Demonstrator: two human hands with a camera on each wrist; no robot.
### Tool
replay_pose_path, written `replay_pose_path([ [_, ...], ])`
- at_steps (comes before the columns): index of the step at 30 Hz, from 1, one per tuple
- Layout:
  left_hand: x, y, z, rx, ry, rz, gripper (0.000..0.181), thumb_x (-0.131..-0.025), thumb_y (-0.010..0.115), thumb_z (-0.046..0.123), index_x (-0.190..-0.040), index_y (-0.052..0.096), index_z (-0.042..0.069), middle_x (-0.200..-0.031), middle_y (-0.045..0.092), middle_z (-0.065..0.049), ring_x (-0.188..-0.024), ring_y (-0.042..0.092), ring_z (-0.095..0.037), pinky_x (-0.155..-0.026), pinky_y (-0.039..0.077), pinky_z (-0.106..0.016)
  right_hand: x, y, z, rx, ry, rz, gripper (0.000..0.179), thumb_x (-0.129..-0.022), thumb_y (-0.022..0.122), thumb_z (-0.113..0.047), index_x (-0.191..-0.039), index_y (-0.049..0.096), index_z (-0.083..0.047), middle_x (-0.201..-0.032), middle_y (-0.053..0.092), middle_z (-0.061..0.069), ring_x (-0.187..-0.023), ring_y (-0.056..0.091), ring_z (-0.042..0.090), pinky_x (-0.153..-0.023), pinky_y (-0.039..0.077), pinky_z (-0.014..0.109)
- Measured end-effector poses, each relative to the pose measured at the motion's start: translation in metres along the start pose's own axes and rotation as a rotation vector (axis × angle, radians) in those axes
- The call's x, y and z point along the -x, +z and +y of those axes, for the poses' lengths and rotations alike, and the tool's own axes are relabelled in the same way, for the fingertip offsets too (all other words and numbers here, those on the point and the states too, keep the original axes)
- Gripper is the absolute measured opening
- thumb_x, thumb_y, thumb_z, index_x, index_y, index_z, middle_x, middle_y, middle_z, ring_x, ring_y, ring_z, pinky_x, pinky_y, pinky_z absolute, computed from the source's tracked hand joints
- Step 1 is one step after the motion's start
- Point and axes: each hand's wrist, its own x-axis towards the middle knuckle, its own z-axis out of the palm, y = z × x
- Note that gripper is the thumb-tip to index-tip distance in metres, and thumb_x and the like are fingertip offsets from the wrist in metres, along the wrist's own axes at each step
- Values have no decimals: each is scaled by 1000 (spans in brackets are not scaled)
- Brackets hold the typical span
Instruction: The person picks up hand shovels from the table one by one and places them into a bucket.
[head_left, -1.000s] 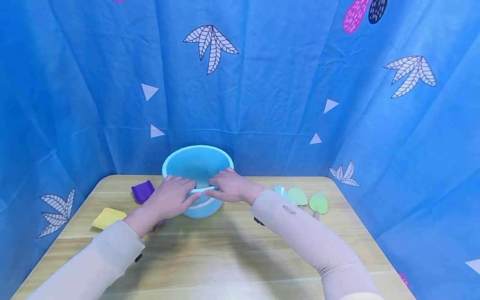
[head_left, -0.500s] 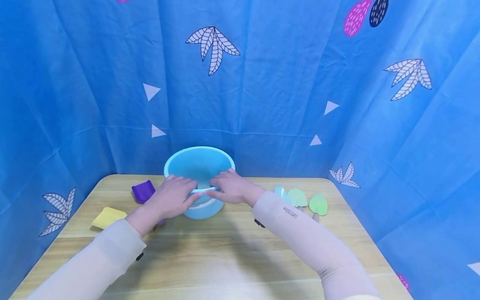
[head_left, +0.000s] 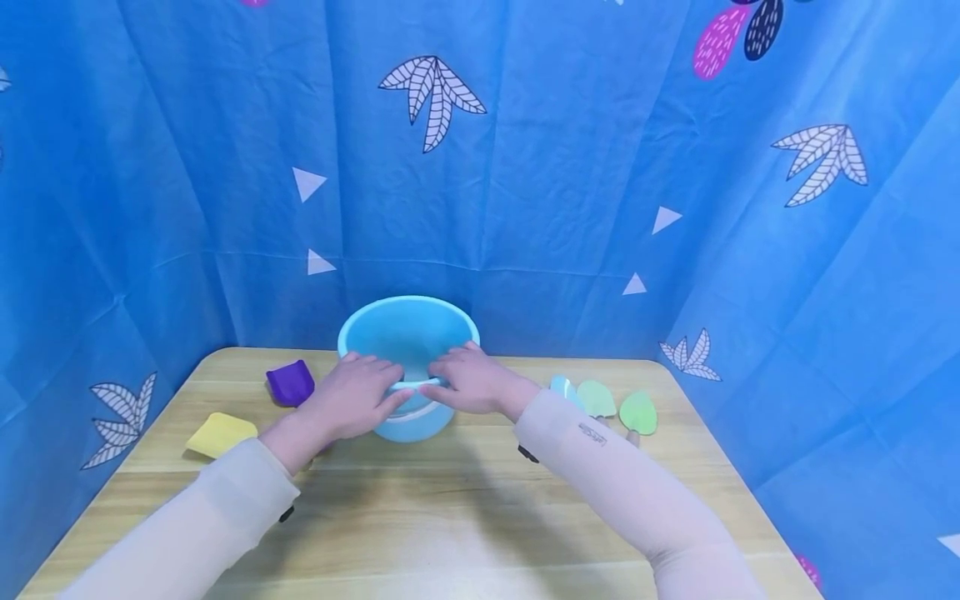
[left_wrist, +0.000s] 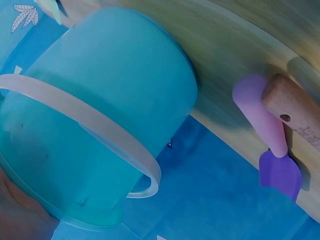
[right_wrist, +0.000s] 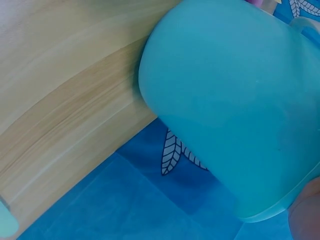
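A light-blue bucket (head_left: 412,429) stands near the table's back edge, its mouth facing up. My left hand (head_left: 356,396) holds the near rim on the left, fingers over the edge and thumb outside. Close beside it, my right hand (head_left: 472,379) holds the same rim on the right, also with fingers inside. In the left wrist view, a white carrying handle (left_wrist: 95,117) hangs across the bucket's outer wall. The right wrist view shows the bucket's smooth side (right_wrist: 225,100) and part of my right hand at the lower right. The bucket's bottom inside is mostly hidden.
Left of the bucket lie a purple toy shovel (head_left: 290,383) and a yellow shovel (head_left: 221,435); a wooden handle (left_wrist: 292,107) shows nearby. To the right are a pale-blue piece (head_left: 564,387), a pale-green one (head_left: 596,398) and a green one (head_left: 638,412). Blue curtains surround the table.
The bucket and both hands have shifted slightly to the right together. The view itself has also drifted a little. Both hands keep their hold on the rim.
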Motion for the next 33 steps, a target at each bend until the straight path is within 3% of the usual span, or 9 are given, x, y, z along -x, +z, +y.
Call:
replay_pose_path([
  [8, -2, 0, 3, 3, 16, -15, 35, -103, 43, 52, -90, 57, 23, -77, 52, 12, -78, 51, -14, -77, 38, -40, 6, 2, 1, -2, 9, 12, 41, -104, 37, -53, -83, 52, -21, -73, 44, -5, -76, 44, 13, -82, 32, 36],
  [18, -5, 2, 7, 26, 33, -21, 27, -102, 49, 46, -89, 56, 23, -76, 50, 12, -77, 49, -14, -76, 37, -39, 14, 4, 3, 9, 14, 36, 39, -104, 38, -52, -83, 53, -22, -73, 47, -7, -78, 45, 12, -82, 33, 35],
  [26, -6, 0, 14, 41, 41, -29, 39, -104, 38, 54, -92, 58, 23, -79, 54, 12, -79, 51, -13, -78, 37, -39, 23, 1, 2, -1, 20, 33, 39, -104, 38, -52, -82, 52, -23, -72, 47, -7, -77, 45, 12, -81, 33, 35],
  [33, -9, 2, 19, 53, 43, -26, 26, -102, 51, 45, -92, 58, 22, -80, 54, 11, -79, 51, -13, -78, 37, -38, 28, 2, 5, 3, 25, 41, 41, -104, 39, -53, -81, 52, -22, -71, 46, -7, -76, 45, 13, -81, 33, 35],
])
